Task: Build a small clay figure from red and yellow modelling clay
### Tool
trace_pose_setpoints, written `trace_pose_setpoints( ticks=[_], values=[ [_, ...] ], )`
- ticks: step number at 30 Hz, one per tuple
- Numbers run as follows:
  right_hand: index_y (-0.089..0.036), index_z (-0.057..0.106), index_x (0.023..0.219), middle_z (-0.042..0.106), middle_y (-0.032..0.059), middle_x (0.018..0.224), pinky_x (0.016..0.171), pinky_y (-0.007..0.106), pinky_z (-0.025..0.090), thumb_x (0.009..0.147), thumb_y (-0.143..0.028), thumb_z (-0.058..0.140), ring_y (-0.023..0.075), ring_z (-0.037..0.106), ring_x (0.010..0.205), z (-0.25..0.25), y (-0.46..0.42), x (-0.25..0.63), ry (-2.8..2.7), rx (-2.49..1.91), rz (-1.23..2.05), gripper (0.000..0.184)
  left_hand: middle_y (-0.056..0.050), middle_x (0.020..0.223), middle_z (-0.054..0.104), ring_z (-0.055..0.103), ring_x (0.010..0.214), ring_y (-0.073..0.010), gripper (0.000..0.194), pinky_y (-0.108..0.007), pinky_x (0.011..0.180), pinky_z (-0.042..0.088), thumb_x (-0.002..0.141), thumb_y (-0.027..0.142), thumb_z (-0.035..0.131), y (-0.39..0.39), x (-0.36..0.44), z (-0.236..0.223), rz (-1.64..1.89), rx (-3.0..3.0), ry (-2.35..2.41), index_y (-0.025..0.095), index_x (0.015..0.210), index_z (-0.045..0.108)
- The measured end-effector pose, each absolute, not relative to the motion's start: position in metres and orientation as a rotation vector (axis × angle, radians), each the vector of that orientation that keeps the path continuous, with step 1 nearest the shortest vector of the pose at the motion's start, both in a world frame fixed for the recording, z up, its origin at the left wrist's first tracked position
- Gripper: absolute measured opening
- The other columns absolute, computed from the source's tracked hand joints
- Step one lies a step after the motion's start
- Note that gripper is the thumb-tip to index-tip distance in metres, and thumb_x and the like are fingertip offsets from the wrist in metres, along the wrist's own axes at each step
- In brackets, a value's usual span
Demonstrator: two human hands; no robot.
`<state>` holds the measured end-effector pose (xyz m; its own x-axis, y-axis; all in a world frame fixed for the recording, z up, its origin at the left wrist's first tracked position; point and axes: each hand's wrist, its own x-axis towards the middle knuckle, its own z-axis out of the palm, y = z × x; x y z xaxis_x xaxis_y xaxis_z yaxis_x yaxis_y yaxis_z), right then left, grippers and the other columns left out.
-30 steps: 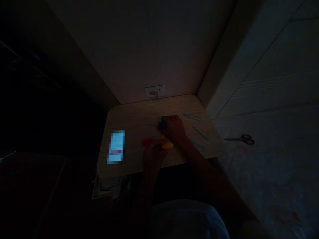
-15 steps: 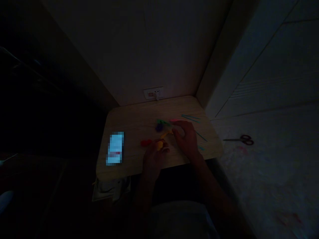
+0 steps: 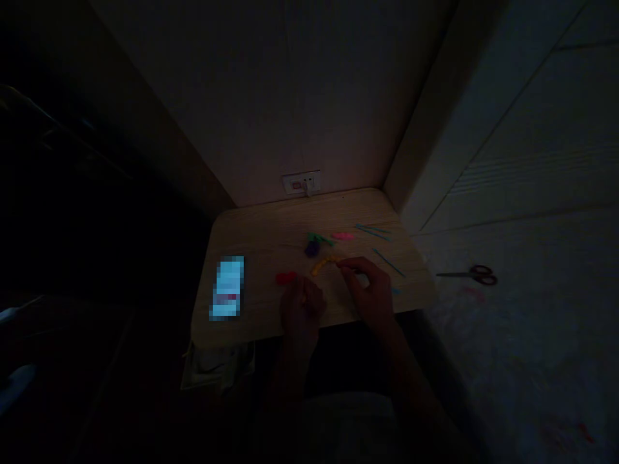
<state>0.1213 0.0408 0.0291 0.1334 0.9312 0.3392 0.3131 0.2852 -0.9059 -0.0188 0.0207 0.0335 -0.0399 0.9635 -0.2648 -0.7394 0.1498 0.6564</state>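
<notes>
My hands were apart: the right hand [image 3: 370,291] had thumb and finger pinched at one end of the yellow strip [image 3: 320,265], which lay midway between the front and back edges of the desk [image 3: 258,229]. My left hand [image 3: 300,310] was curled near the front edge, beside the red piece [image 3: 285,278], too dark to tell whether it held anything. Thin blue sticks [image 3: 374,231] lay toward the right edge.

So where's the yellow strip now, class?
In the head view, the yellow strip lies centrally on the table, nearer than the purple piece, its right end at the right hand.
</notes>
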Motion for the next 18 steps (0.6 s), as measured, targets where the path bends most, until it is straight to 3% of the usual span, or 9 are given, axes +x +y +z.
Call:
trace_pose_setpoints(
  ticks=[2, 6, 8, 9, 11, 12, 14, 18],
  values=[
    [-0.024, 0.075, 0.093, 0.078, 0.0059, 0.094, 0.083, 0.04, 0.057, 0.095, -0.03, 0.062, 0.0239, 0.072, 0.089, 0.032, 0.038, 0.118, -1.417, -1.214, 0.704, 0.014, 0.011, 0.045, 0.025, 0.017, 0.038, -0.0039, 0.044, -0.017, 0.035, 0.02, 0.075, 0.051, 0.088, 0.019, -0.018, 0.034, 1.438, 0.371, 0.785, 0.018, 0.068, 0.06],
    [-0.024, 0.075, 0.093, 0.078, 0.0051, 0.093, 0.084, 0.039, 0.056, 0.095, -0.028, 0.062, 0.0225, 0.072, 0.088, 0.038, 0.036, 0.114, -1.409, -1.169, 0.73, 0.014, 0.013, 0.047, 0.032, 0.02, 0.037, -0.0039, 0.038, -0.015, 0.033, 0.018, 0.075, 0.039, 0.09, 0.018, -0.018, 0.034, 1.422, 0.37, 0.741, 0.021, 0.103, 0.071],
    [-0.024, 0.074, 0.094, 0.078, 0.0052, 0.094, 0.083, 0.038, 0.056, 0.096, -0.029, 0.062, 0.0225, 0.072, 0.089, 0.041, 0.035, 0.114, -1.394, -1.165, 0.744, 0.014, 0.011, 0.052, 0.045, 0.033, 0.038, -0.0038, 0.045, -0.014, 0.035, 0.026, 0.076, 0.037, 0.09, 0.019, -0.018, 0.032, 1.408, 0.347, 0.744, 0.022, 0.114, 0.07],
    [-0.024, 0.074, 0.096, 0.078, 0.0056, 0.096, 0.083, 0.039, 0.056, 0.097, -0.03, 0.061, 0.023, 0.072, 0.091, 0.043, 0.034, 0.114, -1.386, -1.167, 0.745, 0.014, 0.008, 0.059, 0.056, 0.046, 0.044, -0.0047, 0.047, -0.014, 0.04, 0.036, 0.076, 0.037, 0.089, 0.02, -0.018, 0.03, 1.405, 0.342, 0.756, 0.023, 0.117, 0.07],
    [-0.025, 0.073, 0.104, 0.078, 0.0073, 0.104, 0.086, 0.041, 0.057, 0.098, -0.033, 0.06, 0.0247, 0.072, 0.098, 0.045, 0.033, 0.114, -1.376, -1.171, 0.731, 0.017, -0.001, 0.09, 0.075, 0.073, 0.077, -0.013, 0.05, -0.021, 0.065, 0.057, 0.076, 0.039, 0.089, 0.021, -0.016, 0.028, 1.416, 0.38, 0.771, 0.026, 0.12, 0.068],
    [-0.025, 0.072, 0.11, 0.077, 0.0084, 0.111, 0.09, 0.043, 0.057, 0.099, -0.034, 0.058, 0.0259, 0.071, 0.105, 0.046, 0.032, 0.113, -1.379, -1.169, 0.709, 0.02, -0.006, 0.11, 0.077, 0.075, 0.1, -0.0198, 0.052, -0.029, 0.082, 0.061, 0.076, 0.04, 0.089, 0.02, -0.015, 0.028, 1.419, 0.425, 0.764, 0.027, 0.122, 0.068],
    [-0.027, 0.067, 0.127, 0.072, 0.0104, 0.129, 0.102, 0.049, 0.054, 0.102, -0.037, 0.052, 0.0283, 0.066, 0.122, 0.049, 0.031, 0.11, -1.416, -1.142, 0.637, 0.031, -0.01, 0.139, 0.069, 0.064, 0.132, -0.0295, 0.055, -0.043, 0.103, 0.056, 0.078, 0.045, 0.086, 0.016, -0.009, 0.03, 1.407, 0.532, 0.734, 0.03, 0.127, 0.067],
    [-0.026, 0.04, 0.159, 0.043, 0.0124, 0.165, 0.123, 0.06, 0.033, 0.105, -0.041, 0.039, 0.0316, 0.036, 0.155, 0.054, 0.028, 0.099, -1.694, -1.072, 0.512, 0.056, -0.011, 0.148, 0.063, 0.054, 0.143, -0.034, 0.056, -0.05, 0.112, 0.051, 0.089, 0.058, 0.069, 0.002, 0.003, 0.037, 1.339, 0.689, 0.825, 0.03, 0.137, 0.065]
  ],
)
